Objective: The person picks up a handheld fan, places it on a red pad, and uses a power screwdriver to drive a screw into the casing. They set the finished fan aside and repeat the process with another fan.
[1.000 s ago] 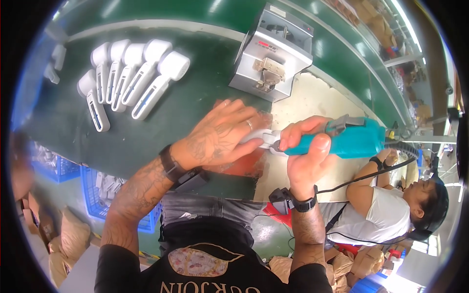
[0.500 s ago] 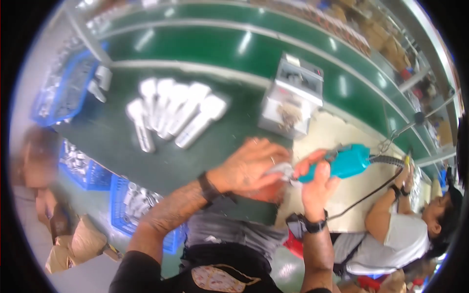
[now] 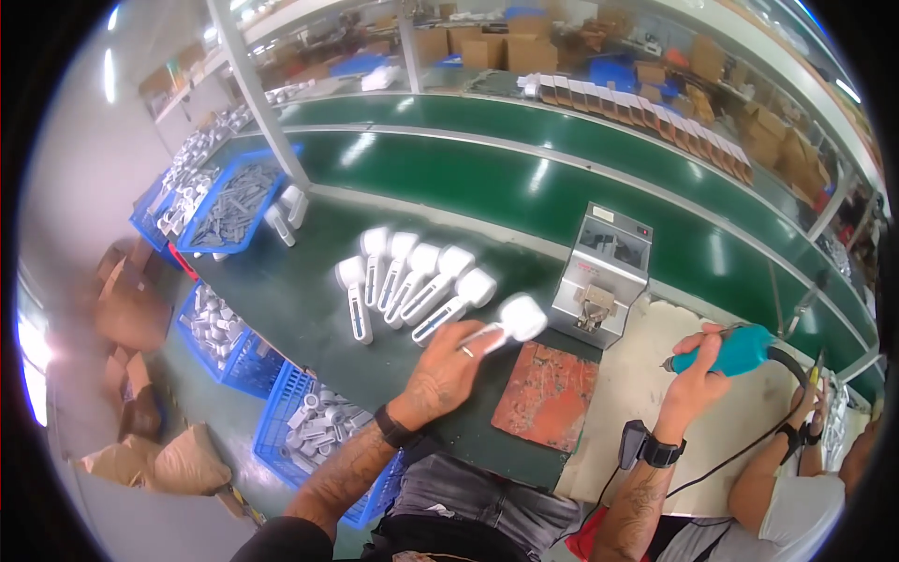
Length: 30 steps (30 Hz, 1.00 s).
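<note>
My left hand (image 3: 440, 370) is closed around the handle of a white round-headed plastic piece (image 3: 523, 318), its head pointing away to the right. Just beyond that hand, several similar white pieces (image 3: 453, 262) lie fanned out on the dark green table. My right hand (image 3: 695, 389) grips a teal electric screwdriver (image 3: 744, 351), tip pointing left and touching nothing. A worn red mat (image 3: 546, 395) lies between my two hands.
A grey metal box-shaped machine (image 3: 602, 276) stands behind the mat. Blue baskets of white parts (image 3: 314, 431) sit at the left, beside a blue tray of grey parts (image 3: 234, 201). A black cable (image 3: 749, 459) trails at the right, near a co-worker's arm (image 3: 773, 473).
My hands were together, screwdriver tip at the white piece; now they are apart. The screwdriver has moved right and the white piece left, towards the fanned row. The view has shifted upward.
</note>
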Each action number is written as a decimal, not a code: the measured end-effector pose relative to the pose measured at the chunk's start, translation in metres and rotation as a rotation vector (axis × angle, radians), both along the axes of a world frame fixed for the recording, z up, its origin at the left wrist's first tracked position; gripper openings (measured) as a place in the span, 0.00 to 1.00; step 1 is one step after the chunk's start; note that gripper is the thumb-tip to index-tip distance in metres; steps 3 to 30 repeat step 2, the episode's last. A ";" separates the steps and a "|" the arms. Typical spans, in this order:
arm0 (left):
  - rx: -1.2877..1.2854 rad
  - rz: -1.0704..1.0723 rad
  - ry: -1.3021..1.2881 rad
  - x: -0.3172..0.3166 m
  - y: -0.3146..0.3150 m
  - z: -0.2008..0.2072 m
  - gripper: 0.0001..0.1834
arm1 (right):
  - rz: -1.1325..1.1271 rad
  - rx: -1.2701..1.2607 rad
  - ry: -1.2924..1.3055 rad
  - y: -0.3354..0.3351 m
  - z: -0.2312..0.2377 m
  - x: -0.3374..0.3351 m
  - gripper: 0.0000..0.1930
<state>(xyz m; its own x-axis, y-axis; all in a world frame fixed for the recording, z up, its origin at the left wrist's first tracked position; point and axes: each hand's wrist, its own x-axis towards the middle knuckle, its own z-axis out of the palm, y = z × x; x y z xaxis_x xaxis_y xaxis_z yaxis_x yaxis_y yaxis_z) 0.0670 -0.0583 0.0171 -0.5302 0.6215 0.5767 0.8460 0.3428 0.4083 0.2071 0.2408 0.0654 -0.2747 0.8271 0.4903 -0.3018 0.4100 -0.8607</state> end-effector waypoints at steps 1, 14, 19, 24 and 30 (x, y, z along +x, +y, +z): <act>-0.026 0.040 -0.004 -0.005 -0.004 -0.003 0.19 | 0.050 0.079 -0.017 0.009 -0.008 0.000 0.12; -0.080 0.084 -0.035 -0.009 -0.008 -0.003 0.19 | 0.065 0.089 -0.068 0.011 -0.011 -0.003 0.13; -0.080 0.084 -0.035 -0.009 -0.008 -0.003 0.19 | 0.065 0.089 -0.068 0.011 -0.011 -0.003 0.13; -0.080 0.084 -0.035 -0.009 -0.008 -0.003 0.19 | 0.065 0.089 -0.068 0.011 -0.011 -0.003 0.13; -0.080 0.084 -0.035 -0.009 -0.008 -0.003 0.19 | 0.065 0.089 -0.068 0.011 -0.011 -0.003 0.13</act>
